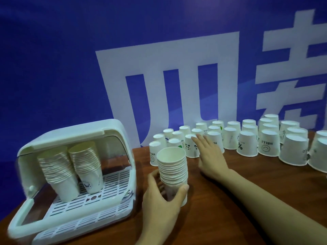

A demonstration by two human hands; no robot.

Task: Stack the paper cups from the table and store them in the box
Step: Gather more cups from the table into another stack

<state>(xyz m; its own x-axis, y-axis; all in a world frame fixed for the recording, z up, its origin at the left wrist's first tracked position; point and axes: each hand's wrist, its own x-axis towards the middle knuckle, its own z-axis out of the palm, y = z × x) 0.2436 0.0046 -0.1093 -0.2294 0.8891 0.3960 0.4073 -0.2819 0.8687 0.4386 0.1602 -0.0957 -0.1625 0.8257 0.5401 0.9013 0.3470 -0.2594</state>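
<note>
My left hand (163,197) grips the lower part of an upright stack of white paper cups (172,167) standing on the brown table (230,200). My right hand (210,154) reaches with straight fingers towards an upside-down panda-print cup (190,146) in the front row, fingertips at its top. Several more upside-down paper cups (247,142) stand in rows along the back of the table. The white storage box (113,128) at the left has its lid flipped up. Two leaning cup stacks (74,167) stand on its slotted tray.
A blue wall banner with large white characters (168,82) rises right behind the cup rows. The box's clear door (23,221) hangs open towards the table's front left edge. Bare tabletop lies between my arms and the cup rows.
</note>
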